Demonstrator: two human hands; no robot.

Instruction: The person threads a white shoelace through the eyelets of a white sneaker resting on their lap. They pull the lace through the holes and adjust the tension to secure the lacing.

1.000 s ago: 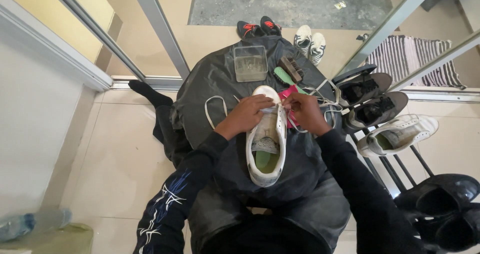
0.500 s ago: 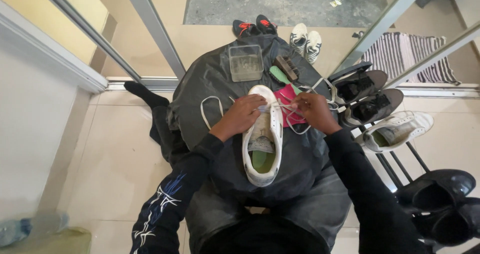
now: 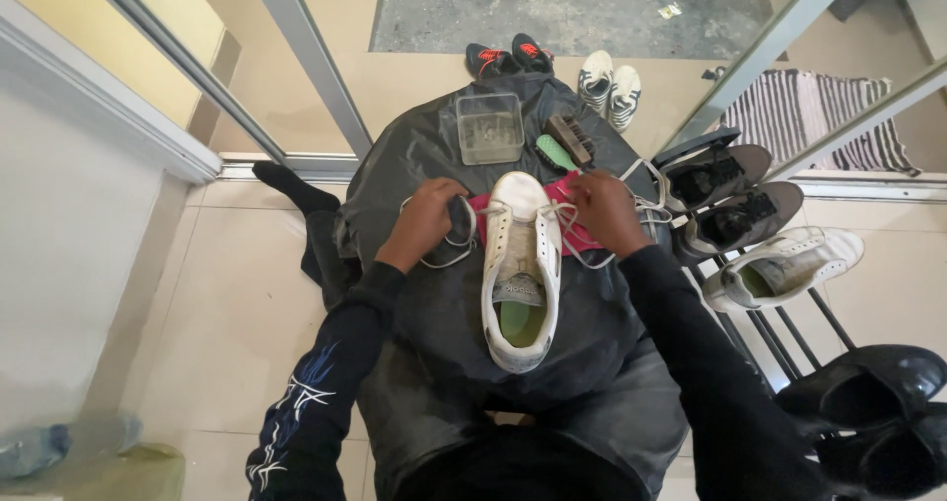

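A worn white sneaker [image 3: 520,269] with a green insole lies on a black sheet [image 3: 414,166] over my lap, toe pointing away from me. My left hand [image 3: 424,220] sits left of the shoe, gripping one end of its white lace [image 3: 446,256], which loops below the hand. My right hand [image 3: 604,208] is at the shoe's right side near the toe, pinching the other lace end, which runs across the eyelets. A pink cloth [image 3: 577,227] lies under the toe between my hands.
Beyond the shoe stand a clear plastic box [image 3: 488,126], a green brush [image 3: 552,152] and a dark brush [image 3: 572,136]. A shoe rack [image 3: 779,314] on the right carries grey, white and black shoes. Two pairs of sneakers [image 3: 557,67] sit by the glass door frame.
My hands have moved apart to either side of the shoe's toe, drawing the lace ends outward. The view has shifted slightly.
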